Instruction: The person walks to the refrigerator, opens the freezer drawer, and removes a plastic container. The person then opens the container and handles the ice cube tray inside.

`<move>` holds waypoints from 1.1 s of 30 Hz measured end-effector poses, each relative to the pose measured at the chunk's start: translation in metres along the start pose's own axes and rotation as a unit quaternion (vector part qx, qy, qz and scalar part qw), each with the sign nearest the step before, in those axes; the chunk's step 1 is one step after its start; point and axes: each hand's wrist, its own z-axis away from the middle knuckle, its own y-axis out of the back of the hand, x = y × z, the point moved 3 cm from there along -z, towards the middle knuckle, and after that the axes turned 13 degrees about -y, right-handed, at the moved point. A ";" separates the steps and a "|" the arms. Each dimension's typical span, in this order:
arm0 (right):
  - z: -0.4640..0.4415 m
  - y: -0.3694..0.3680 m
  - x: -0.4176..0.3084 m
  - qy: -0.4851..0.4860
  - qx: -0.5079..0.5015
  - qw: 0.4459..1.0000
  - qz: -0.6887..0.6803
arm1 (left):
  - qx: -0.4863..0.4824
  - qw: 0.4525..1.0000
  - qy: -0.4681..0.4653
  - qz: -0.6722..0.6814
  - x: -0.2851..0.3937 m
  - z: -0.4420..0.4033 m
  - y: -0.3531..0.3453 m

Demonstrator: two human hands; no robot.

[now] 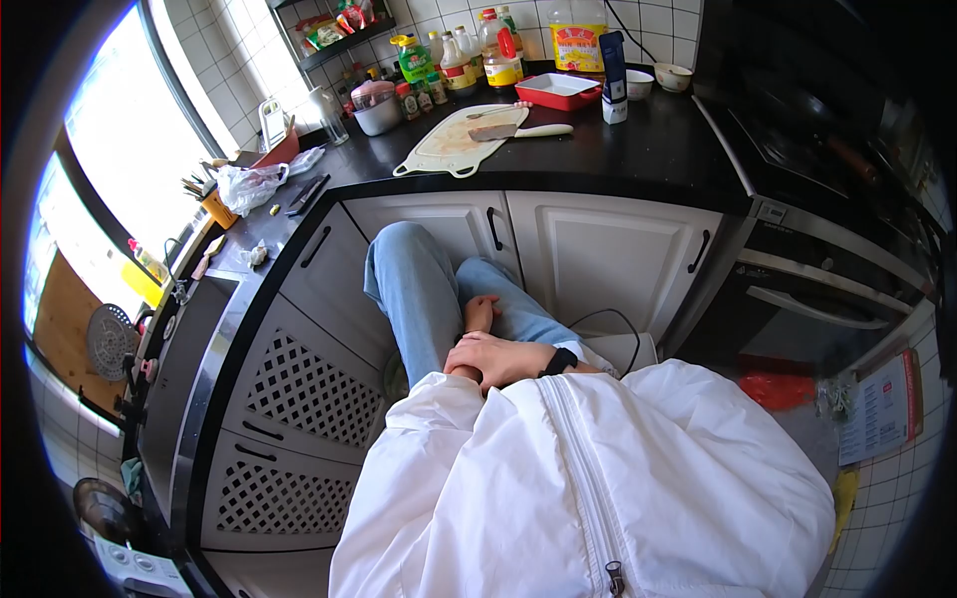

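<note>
Both of my hands rest on my lap over blue jeans [414, 299]. My right hand [501, 359], with a black band [560, 362] at its wrist, is wrapped around my left wrist. My left hand [481, 313] sits between my thighs, fingers loosely curled, with nothing visible in it. On the black counter beyond my knees, a cream cutting board [454, 145] carries a kitchen knife [533, 131], whose pale handle sticks out past the board's right edge. A red baking dish [558, 92] with a white inside stands behind it. No hand touches these.
Sauce bottles [457, 68] and a large oil jug [576, 40] line the back wall. A dark blue carton [614, 85] and white bowls [672, 77] stand near the stove [797, 149]. Plastic bags [249, 186] lie by the sink [184, 389] at left. Cabinets [608, 249] face my knees.
</note>
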 end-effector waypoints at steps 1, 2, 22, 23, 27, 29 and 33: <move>0.000 0.000 0.000 -0.002 0.002 1.000 0.002 | -0.001 1.000 -0.003 -0.005 -0.001 -0.001 0.000; -0.001 -0.001 0.001 -0.004 0.004 1.000 0.004 | -0.002 1.000 -0.007 -0.010 0.003 0.000 0.000; -0.005 -0.005 0.010 -0.011 0.005 1.000 0.019 | 0.000 1.000 -0.007 -0.011 0.002 0.000 0.001; -0.004 -0.005 0.009 -0.010 0.007 1.000 0.020 | -0.001 1.000 -0.009 -0.006 0.001 0.000 0.001; -0.003 -0.007 0.009 -0.006 0.005 1.000 0.017 | -0.006 1.000 0.000 -0.018 -0.001 -0.001 0.001; -0.005 -0.007 0.010 -0.003 0.005 1.000 0.016 | -0.004 1.000 0.003 -0.015 0.001 0.000 0.001; -0.003 -0.006 0.009 0.003 0.009 1.000 0.002 | -0.001 1.000 0.005 0.004 0.002 0.001 0.000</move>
